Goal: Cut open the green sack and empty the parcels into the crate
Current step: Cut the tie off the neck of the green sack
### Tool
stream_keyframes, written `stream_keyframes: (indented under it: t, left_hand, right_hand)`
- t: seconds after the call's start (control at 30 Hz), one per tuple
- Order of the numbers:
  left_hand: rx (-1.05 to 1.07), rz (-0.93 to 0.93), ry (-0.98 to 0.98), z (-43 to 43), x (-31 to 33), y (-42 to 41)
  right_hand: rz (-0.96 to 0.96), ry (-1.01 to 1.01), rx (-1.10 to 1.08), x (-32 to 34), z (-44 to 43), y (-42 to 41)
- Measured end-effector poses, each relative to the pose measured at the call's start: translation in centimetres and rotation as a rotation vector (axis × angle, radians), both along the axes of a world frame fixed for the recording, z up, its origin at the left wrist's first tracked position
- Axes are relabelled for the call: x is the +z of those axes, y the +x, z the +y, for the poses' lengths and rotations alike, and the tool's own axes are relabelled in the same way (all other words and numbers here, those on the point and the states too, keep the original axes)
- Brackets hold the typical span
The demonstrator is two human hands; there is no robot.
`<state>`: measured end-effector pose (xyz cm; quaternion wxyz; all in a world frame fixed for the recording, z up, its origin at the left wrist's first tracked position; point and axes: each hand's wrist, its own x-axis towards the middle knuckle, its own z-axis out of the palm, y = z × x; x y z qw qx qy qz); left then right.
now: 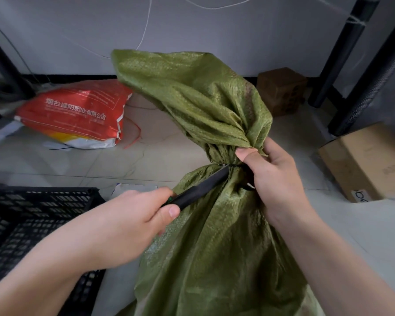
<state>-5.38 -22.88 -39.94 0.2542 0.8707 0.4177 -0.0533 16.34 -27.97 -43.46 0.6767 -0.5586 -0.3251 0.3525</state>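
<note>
Green sack (214, 106) neck clenched in right hand (276, 179), left hand (132, 222) closed around black cutter (198, 190), tip seemingly at tie

Upright green sack (217, 236), neck tied shut

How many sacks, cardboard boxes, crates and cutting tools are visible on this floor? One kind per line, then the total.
Sacks: 2, the green sack and the red printed sack
Cardboard boxes: 2
Black plastic crate: 1
Black cutting tool: 1
Total: 6
</note>
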Motion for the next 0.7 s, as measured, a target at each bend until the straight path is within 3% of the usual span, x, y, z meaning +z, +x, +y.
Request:
stream_keyframes:
  t: [0.27, 0.7]
  left_hand:
    - [0.0, -0.027, -0.084, -0.3, 0.0, 0.8]
    - [-0.079, 0.033, -0.016, -1.1, 1.2, 0.8]
  right_hand:
    - [-0.009, -0.001, 0.051, 0.3, -0.3, -0.1]
    - [-0.068, 0.023, 0.062, -0.2, -0.2, -0.2]
